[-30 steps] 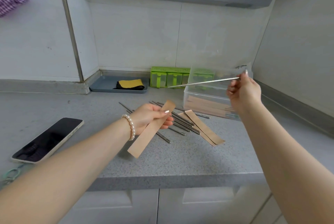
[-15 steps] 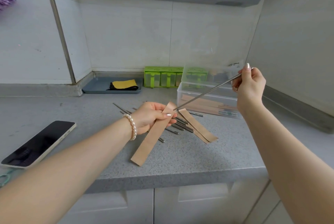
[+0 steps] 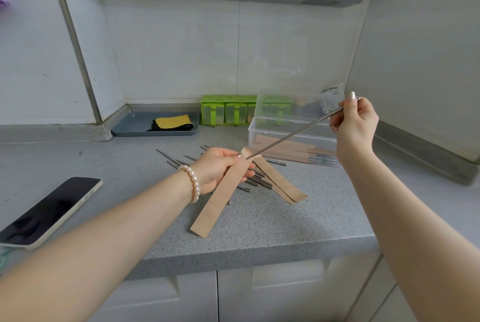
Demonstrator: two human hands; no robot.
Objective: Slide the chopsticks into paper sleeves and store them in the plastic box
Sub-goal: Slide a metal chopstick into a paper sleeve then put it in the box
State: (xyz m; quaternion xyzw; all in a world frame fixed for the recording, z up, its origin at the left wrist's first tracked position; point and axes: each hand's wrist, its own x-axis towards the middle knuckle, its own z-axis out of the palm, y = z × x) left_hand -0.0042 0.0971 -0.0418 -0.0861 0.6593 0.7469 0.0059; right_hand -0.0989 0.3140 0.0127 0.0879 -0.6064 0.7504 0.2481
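We note our right hand (image 3: 354, 126) pinching the top end of a metal chopstick (image 3: 298, 133). A second ago it was held almost level above the plastic box; now it slants down to the left, its tip brought right to the mouth of the paper sleeve (image 3: 223, 189). Our left hand (image 3: 220, 169) grips that sleeve near its upper end, the rest hanging down toward the table (image 3: 259, 220), much as it did before. Whether the tip is already inside the opening we cannot tell. Judgement: aiming is done, insertion is about to start or just starting.

Outward: loose chopsticks (image 3: 254, 181) lie behind the left hand, two empty sleeves (image 3: 283, 186) across them. The clear plastic box (image 3: 291, 137) stands open beyond, sleeved chopsticks already inside. A phone (image 3: 49, 211) lies far left.
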